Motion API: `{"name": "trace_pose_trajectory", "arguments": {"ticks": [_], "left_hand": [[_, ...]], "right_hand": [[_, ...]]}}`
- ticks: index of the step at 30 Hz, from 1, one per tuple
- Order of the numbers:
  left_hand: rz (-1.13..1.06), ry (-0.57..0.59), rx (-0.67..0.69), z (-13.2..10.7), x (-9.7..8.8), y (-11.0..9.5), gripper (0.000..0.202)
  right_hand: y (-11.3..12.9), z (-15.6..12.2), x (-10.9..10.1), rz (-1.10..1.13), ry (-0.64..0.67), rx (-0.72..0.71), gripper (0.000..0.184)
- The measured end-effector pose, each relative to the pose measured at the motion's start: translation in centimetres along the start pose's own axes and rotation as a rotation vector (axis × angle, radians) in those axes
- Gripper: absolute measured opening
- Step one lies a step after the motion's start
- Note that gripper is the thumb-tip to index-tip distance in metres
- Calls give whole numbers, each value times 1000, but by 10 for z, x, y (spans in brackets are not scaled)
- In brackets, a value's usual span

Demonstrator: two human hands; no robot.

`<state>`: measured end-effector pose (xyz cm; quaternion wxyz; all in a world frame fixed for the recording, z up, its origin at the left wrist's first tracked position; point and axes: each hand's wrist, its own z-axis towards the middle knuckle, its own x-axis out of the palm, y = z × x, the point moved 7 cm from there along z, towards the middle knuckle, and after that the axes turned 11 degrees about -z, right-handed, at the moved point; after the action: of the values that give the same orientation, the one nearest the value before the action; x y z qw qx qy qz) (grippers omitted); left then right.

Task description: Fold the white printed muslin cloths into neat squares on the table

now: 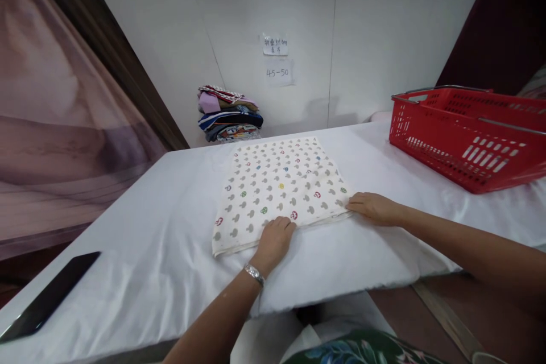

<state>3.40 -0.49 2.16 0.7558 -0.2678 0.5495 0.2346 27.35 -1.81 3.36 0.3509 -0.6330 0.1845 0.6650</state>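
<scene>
At the bottom, a green floral garment (354,350) is being worn. A flat black object (53,296) is lying near the left edge of the white table cover (140,227). A silvery bracelet (255,274) is being worn on the left wrist. The middle of the near edge of the mushroom-print cloth (273,179) is being touched by the left hand (275,242), fingers laid over it; whether the edge is being pinched cannot be told. The near right corner is being touched by the right hand (375,209), fingers extended; whether fabric is being grasped there cannot be told either. The cloth is lying flat on the cover, layers being shown along its near edge. Farther right, well apart from the cloth, a red basket (452,151) is standing on the cover. At the far edge, folded textiles (230,119) are being seen in 1 pile. Behind, 2 papers (279,73) are being displayed on the pale wall (375,40), the lower being marked "45-50".
</scene>
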Motion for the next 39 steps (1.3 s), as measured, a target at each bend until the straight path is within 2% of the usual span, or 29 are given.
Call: {"name": "trace_pose_trajectory", "arguments": {"ticks": [3,7,12,16,24,29,33,39], "left_hand": [[-23,-28,-16,-1,-3,1,16],[-77,-97,-60,-2,-7,4,17],[-89,-77,-40,0,-4,4,15],[-128,-116,-76,1,-4,7,15],[-260,-179,-125,-1,-4,15,16],[-260,-174,-121,-1,-3,15,16],[-183,-122,-84,-1,-1,11,18],[-96,-67,-44,0,1,6,18]], "right_hand": [[-1,-2,-1,-5,-13,24,33],[-9,-4,3,67,-17,126,34],[-23,-5,12,268,71,219,33],[-28,3,12,355,166,221,30],[-21,17,5,275,232,185,24],[-22,16,6,238,209,198,27],[-15,7,2,246,136,140,32],[-5,-4,-4,241,68,99,28]]}}
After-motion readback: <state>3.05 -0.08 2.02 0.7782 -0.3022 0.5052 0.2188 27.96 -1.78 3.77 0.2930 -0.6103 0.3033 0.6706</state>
